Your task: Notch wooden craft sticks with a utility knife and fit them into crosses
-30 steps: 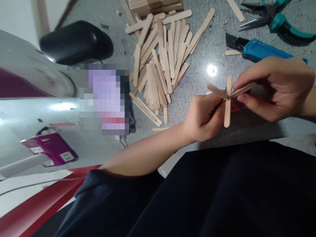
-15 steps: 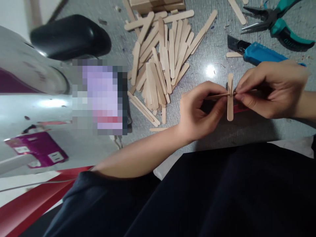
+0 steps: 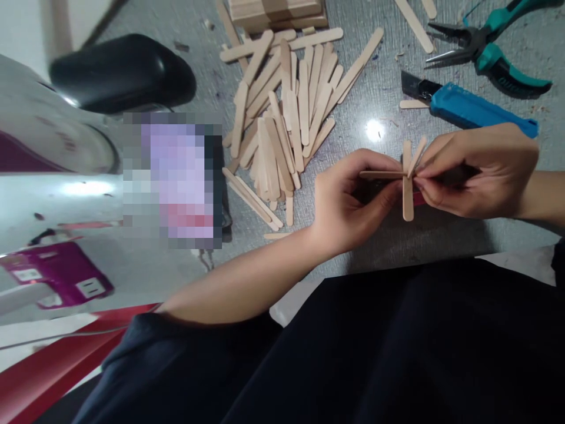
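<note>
Wooden craft sticks, joined crosswise, are pinched between my two hands. One stick (image 3: pixel 408 203) points toward my body, and another stick (image 3: pixel 380 175) runs sideways across my left palm. A short slanted stick (image 3: pixel 417 154) rises beside the crossing, close to my right fingertips. My left hand (image 3: pixel 348 200) is closed, its thumb and finger gripping the sticks from the left. From the right, my right hand (image 3: pixel 479 168) pinches them near the crossing. Its fingertips hide part of the joint. Something red (image 3: pixel 415 198) shows behind the sticks, too covered to name.
A heap of loose craft sticks (image 3: pixel 282 118) lies left of my hands, with a stick bundle (image 3: pixel 278 13) behind. Beyond my right hand are a blue utility knife (image 3: pixel 481 109), blade out, and pliers (image 3: pixel 483 50). A black mouse (image 3: pixel 128 73) and purple power adapter (image 3: pixel 57 274) lie left.
The crossed sticks have turned in my fingers; the sideways stick now shows its flat face, and a slanted stick has come into sight. The whole view has shifted slightly.
</note>
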Demonstrator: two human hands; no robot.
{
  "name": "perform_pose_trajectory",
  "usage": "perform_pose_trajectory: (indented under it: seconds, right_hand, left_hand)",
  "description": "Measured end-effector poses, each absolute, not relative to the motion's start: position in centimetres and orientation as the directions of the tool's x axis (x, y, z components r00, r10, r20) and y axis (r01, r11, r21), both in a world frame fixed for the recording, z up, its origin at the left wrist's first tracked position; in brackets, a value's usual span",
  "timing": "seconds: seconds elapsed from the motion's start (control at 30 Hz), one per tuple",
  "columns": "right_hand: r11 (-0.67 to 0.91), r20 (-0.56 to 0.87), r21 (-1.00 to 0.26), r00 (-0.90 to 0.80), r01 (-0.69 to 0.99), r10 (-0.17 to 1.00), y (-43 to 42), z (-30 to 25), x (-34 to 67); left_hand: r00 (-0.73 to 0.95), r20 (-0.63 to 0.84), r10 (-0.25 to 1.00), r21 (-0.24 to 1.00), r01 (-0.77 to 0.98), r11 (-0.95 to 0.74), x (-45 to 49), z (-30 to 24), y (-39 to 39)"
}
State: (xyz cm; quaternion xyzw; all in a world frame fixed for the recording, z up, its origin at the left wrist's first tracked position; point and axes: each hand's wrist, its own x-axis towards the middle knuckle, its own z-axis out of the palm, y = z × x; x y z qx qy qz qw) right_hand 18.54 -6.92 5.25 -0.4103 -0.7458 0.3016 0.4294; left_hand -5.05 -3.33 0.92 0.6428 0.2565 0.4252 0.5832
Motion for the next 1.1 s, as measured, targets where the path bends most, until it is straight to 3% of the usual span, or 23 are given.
perform_pose_trajectory:
  seconds: [0.1,0.23,0.5,0.7,0.9,1.1]
  right_hand:
    - [0.488,0.403,-0.804,-0.291,0.34,0.868,-7.1,5.3,18.5]
    - [0.482,0.384,-0.8,-0.313,0.357,0.869,-7.3,5.6,18.3]
    - [0.512,0.384,-0.785,-0.374,0.35,0.844,-7.0,6.5,18.2]
    - [0.375,0.31,-0.869,-0.235,0.324,0.921,-7.7,6.2,17.6]
    - [0.565,0.4,-0.724,-0.426,0.395,0.811,-7.5,5.8,18.5]
    - [0.453,0.301,-0.769,-0.37,0.452,0.879,-7.8,6.1,18.2]
  left_hand:
    - [0.511,0.23,0.828,0.967,-0.218,-0.134,-4.8,0.6,-3.3]
    - [0.534,0.335,0.776,0.923,-0.35,-0.157,-4.5,0.4,-3.0]
    - [0.546,0.307,0.78,0.943,-0.284,-0.173,-5.0,1.5,-2.7]
    - [0.52,0.285,0.805,0.949,-0.271,-0.161,-4.9,1.4,-2.9]
    - [0.543,0.25,0.802,0.95,-0.296,-0.096,-4.9,0.9,-2.8]
    - [0.497,0.254,0.83,0.934,-0.349,-0.076,-4.5,0.6,-3.0]
